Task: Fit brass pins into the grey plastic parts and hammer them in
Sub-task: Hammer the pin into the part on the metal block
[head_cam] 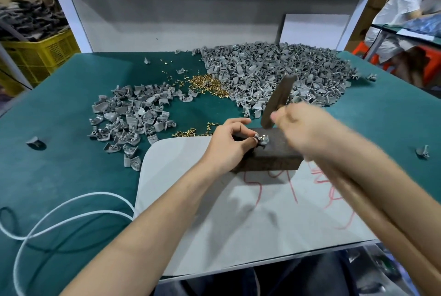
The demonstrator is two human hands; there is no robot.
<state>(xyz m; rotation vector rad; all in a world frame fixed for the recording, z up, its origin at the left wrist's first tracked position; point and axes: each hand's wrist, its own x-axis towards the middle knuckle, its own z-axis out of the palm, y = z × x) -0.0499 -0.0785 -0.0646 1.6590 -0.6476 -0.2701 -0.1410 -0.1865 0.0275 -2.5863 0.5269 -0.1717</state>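
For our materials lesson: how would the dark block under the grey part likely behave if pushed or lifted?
The dark block looks solid and sits under the raised hammer as an anvil, so it is probably heavy for its size. Low, wide and flat-sided, it should slide on the white board rather than tip or roll.

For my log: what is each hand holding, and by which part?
The left hand pinches a grey plastic part at one end. The right hand, blurred, grips the hammer high on its handle, near the head.
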